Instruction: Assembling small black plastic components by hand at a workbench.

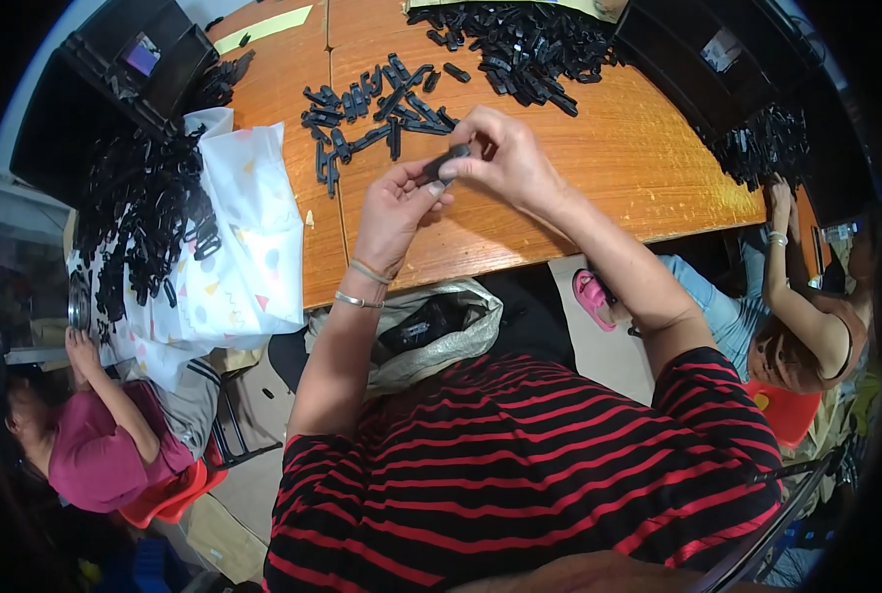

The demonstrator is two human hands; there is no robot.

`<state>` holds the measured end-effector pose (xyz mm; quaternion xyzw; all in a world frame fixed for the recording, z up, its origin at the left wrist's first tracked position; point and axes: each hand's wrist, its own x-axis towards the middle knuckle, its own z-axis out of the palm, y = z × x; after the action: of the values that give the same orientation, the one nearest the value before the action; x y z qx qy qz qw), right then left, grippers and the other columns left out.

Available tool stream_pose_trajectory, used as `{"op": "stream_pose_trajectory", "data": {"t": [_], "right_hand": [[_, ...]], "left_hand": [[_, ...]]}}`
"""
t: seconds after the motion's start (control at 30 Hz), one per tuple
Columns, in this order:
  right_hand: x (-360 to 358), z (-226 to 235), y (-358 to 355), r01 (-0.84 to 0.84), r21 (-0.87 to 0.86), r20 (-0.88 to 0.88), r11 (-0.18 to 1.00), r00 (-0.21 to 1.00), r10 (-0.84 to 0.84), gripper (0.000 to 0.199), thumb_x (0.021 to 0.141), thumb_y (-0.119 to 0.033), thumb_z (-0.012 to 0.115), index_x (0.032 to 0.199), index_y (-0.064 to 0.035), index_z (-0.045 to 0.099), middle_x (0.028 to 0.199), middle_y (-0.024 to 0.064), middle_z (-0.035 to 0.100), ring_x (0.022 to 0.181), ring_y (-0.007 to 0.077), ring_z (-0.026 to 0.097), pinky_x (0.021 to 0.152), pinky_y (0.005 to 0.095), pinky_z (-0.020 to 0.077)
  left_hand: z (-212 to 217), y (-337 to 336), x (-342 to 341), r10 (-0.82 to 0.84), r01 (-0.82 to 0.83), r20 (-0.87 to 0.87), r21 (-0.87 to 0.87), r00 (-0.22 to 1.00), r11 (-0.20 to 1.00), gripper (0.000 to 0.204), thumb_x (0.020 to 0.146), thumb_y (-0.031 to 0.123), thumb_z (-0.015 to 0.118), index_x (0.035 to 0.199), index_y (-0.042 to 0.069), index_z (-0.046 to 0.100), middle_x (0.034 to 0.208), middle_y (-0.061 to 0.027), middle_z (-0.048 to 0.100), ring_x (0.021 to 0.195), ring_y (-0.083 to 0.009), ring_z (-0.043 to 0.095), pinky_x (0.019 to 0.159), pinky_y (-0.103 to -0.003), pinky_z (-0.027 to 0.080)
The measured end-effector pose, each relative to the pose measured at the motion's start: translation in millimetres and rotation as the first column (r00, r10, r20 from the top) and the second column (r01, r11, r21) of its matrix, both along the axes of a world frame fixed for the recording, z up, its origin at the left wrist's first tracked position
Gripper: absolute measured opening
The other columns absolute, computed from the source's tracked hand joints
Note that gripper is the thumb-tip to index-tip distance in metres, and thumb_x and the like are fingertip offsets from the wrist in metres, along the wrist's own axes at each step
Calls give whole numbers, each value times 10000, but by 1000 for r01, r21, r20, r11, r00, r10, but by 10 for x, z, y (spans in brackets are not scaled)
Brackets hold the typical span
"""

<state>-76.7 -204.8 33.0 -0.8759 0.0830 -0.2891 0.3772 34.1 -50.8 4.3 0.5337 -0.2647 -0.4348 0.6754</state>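
Both my hands meet over the orange wooden table (619, 158) and pinch one small black plastic part (445, 161) between their fingertips. My left hand (396, 208), with bracelets on its wrist, holds the part from below and to the left. My right hand (505, 158) grips its right end from above. Just beyond my hands lies a loose group of several similar black parts (372, 114). A bigger heap of black parts (520, 40) sits at the far edge of the table.
A patterned white cloth (248, 237) on the left carries another heap of black parts (139, 227). Black crates stand at the far left (134, 59) and far right (708, 54). A grey bag (436, 331) lies below the table edge. Seated people work at left (95, 435) and right (807, 326).
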Motion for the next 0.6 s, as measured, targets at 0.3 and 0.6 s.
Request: {"op": "stream_pose_trajectory", "data": {"t": [0.3,0.6], "right_hand": [[-128,227,150,-120,-178,-107,977,989,102,248,736,-116,764,893,-21,597,801,70,565,614,161,566,539,287,460],[-78,285,157,-207,-254,-137,945,975,176,225,734,-95,753,907,-19,630,828,86,601,720,234,629,591,320,508]], "left_hand": [[56,214,-83,37,-34,30,-82,999,996,293,865,4,621,1146,-48,554,986,-89,648,850,-129,659,700,-202,522],[198,266,-132,67,-50,160,-113,985,992,303,872,-49,569,1171,-75,526,1039,-115,638,911,-142,657,758,-206,534]]}}
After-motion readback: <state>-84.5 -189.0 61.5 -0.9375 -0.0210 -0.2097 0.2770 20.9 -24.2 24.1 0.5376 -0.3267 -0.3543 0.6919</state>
